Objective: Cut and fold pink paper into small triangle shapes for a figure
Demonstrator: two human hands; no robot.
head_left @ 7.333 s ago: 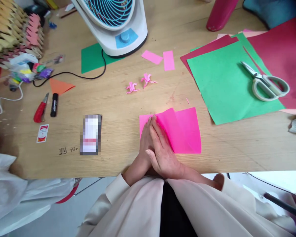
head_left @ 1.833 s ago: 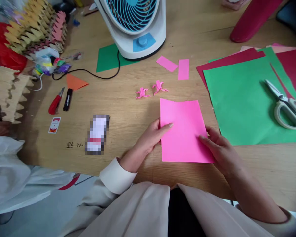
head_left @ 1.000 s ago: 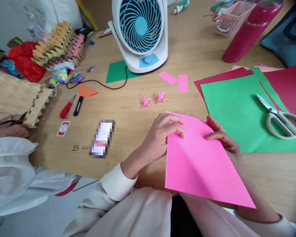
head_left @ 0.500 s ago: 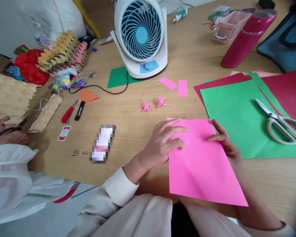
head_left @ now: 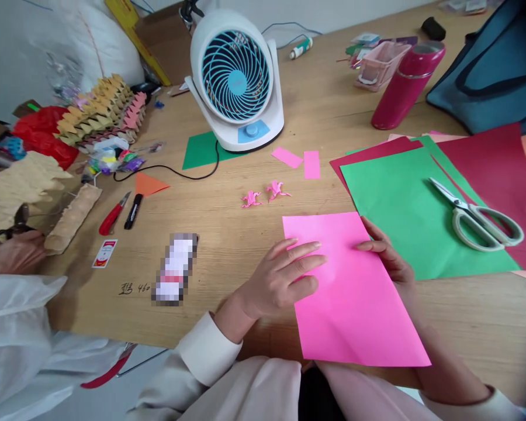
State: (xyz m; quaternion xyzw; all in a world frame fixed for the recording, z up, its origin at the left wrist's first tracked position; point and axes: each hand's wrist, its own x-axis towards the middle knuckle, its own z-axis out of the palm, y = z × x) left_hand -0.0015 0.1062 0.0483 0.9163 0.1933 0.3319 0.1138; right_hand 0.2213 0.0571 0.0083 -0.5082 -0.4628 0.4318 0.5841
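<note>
A pink paper sheet (head_left: 355, 298) lies unfolded on the wooden table (head_left: 245, 234), its near edge reaching past the table's front edge. My left hand (head_left: 284, 280) rests flat on its left side, fingers spread and pointing right. My right hand (head_left: 388, 257) pinches the sheet's right edge, with the thumb on top and the rest of the hand under the paper. Two small pink folded paper figures (head_left: 265, 194) sit just beyond the sheet.
A green sheet (head_left: 403, 210) on dark red sheets (head_left: 499, 169) carries scissors (head_left: 473, 213) at right. A white-and-blue fan (head_left: 236, 82) stands behind, with a magenta bottle (head_left: 405, 85). A red knife (head_left: 111, 213), marker (head_left: 132, 210) and another person's hand (head_left: 9, 251) are at left.
The folded pink paper has been opened out into a full sheet and laid flat. My left hand has flattened onto it; my view has lifted, showing more of the far table.
</note>
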